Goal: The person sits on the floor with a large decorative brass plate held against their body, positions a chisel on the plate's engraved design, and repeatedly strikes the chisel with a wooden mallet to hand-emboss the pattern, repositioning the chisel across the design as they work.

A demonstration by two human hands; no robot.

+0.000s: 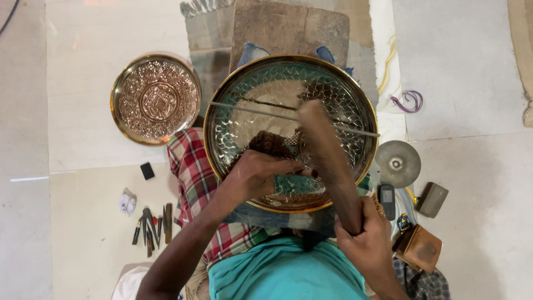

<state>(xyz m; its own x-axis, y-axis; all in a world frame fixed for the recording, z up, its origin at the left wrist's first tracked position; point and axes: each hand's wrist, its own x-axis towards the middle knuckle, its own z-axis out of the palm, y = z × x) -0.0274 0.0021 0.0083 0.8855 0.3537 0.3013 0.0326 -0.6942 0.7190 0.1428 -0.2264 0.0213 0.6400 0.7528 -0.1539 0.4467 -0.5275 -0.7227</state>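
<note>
A: Seated worker, seen from overhead. What's central?

B: Big round tray, brass-coloured rim, scale-like pattern hammered over the inside. It rests on the lap, over a checked cloth, its far edge toward a wooden block on the floor.

A: Left hand?

B: Left hand lies on the tray's near half, fingers curled shut around a small punch. Only the punch's short end shows past the fingers; the tip looks to be on the tray surface, though I cannot tell the exact contact.

A: Right hand?

B: Right hand is closed in a fist around the lower end of a wooden mallet. The mallet slants up and left over the tray, its blurred head above the tray's middle, just beyond the punch.

A: Anything else on the tray?

B: A thin metal rod lies across it, left to right, its right end past the rim.

A: Surroundings?

B: Smaller tray, finished with dense relief, on the floor to the left, well apart from the hands. Nearer, on the left, a cluster of punches, a small black block and a white rag. On the right: a metal disc, a phone, brown leather pouch, a loop of purple cord.
</note>
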